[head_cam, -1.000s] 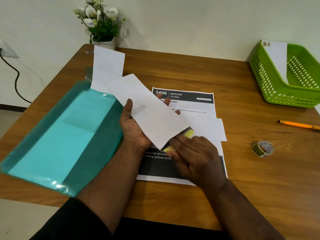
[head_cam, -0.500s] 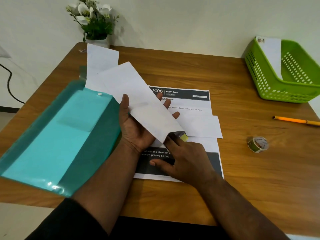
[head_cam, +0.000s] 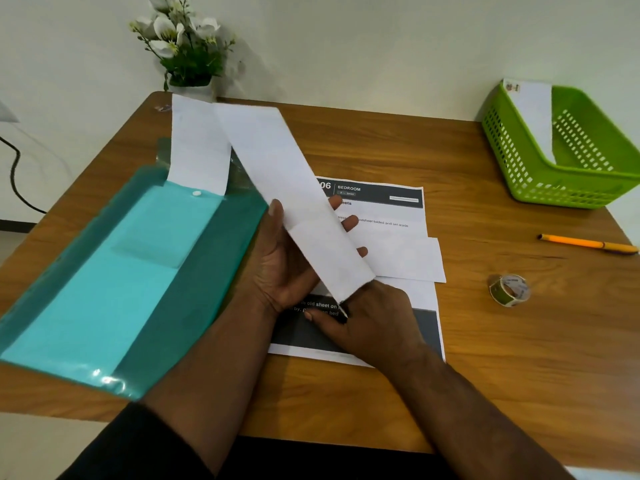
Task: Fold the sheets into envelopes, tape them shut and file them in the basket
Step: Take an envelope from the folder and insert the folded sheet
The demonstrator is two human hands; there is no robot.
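Note:
My left hand (head_cam: 284, 265) holds a long folded white sheet (head_cam: 277, 174) from beneath, thumb on its left edge and fingertips showing past its right edge. The sheet slants from the back of the table down toward me. My right hand (head_cam: 374, 323) rests on a printed sheet (head_cam: 388, 206) and its fingers meet the folded sheet's lower end; the fingertips are hidden there. A small folded white envelope (head_cam: 408, 259) lies on the printed sheet. The green basket (head_cam: 512, 161) at the back right holds one white envelope (head_cam: 533, 116). A tape roll (head_cam: 509, 290) lies to the right.
A teal plastic folder (head_cam: 121, 271) lies open on the left with a white sheet (head_cam: 199, 147) sticking out of its top. An orange pencil (head_cam: 585, 242) lies at the right edge. A flower vase (head_cam: 188, 46) stands at the back by the wall. A black cable (head_cam: 14, 174) hangs at the left.
The folded sheet's far end has swung up and back. The yellow and black bit seen at my right fingertips is hidden now. My right hand has slid slightly under the sheet's lower end.

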